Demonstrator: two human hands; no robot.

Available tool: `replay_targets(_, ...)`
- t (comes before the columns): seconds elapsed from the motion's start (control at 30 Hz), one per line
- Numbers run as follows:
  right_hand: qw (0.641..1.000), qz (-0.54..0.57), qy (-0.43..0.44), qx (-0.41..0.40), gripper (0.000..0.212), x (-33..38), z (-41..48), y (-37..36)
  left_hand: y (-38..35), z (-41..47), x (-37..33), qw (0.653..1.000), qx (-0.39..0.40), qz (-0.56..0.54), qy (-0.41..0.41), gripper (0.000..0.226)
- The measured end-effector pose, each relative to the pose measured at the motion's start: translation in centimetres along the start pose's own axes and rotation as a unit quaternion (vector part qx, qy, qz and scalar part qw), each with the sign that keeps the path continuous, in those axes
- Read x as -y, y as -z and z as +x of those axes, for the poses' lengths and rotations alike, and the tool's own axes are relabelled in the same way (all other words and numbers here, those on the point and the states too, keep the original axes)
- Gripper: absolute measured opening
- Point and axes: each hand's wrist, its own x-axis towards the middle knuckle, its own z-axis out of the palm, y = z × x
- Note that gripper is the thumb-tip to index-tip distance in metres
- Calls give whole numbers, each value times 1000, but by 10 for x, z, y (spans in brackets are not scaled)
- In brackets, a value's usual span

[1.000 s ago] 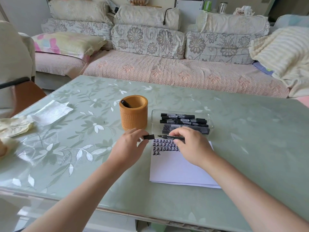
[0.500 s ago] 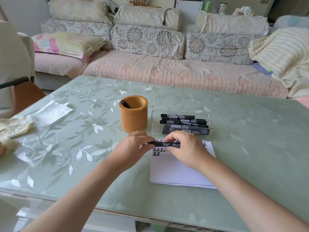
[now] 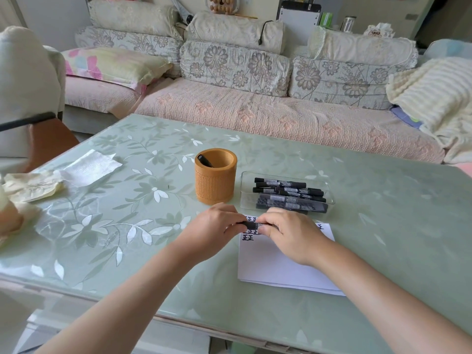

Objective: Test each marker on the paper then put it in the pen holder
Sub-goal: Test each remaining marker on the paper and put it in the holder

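Marker [image 3: 251, 224] mostly hidden; left hand [image 3: 214, 226] and right hand [image 3: 291, 236] fingers curled round it; tip concealed

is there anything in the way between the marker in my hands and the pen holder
Nothing visible. The marker, held by the left hand and right hand over the paper, has only bare table between it and the pen holder. The tray of markers sits to the holder's right, off that line.
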Motion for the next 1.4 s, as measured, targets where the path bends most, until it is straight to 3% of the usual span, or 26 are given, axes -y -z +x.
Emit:
replay_targets(0.1,1000,1,-1,11,30,7,5,0,7,4,4,1000,-6,2,10,17)
replay_targets(0.2,1000,9,-16,6,28,10,8,-2,18,8,15,997,-21,6,80,22)
replay_targets(0.4,989,92,-37,-107,13,15,23,11,38,19,35,955,-173,-17,242,12)
replay_targets(0.53,952,220,-28,-210,7,32,54,33,35,28,42,928,-232,-44,290,38)
replay_targets(0.7,903,330,-6,-276,8,49,110,53,26,39,40,932,-201,-87,288,81)
replay_targets(0.8,932,264,-17,-249,10,53,136,47,23,46,41,930,-205,-100,289,90)
replay_targets(0.93,980,92,-35,-174,14,56,150,38,24,50,52,923,-180,-139,312,88)
replay_targets(1.07,994,-35,-45,-96,23,53,155,31,28,51,56,922,-177,-135,317,76)
replay_targets(1.17,997,-44,-24,-56,32,48,154,28,32,51,58,923,-167,-160,308,67)
replay_targets(1.3,993,57,-3,-99,26,30,140,34,32,51,57,929,-144,-189,284,66)
replay_targets(1.4,990,41,-20,-133,27,7,122,42,27,50,59,935,-126,-174,282,72)
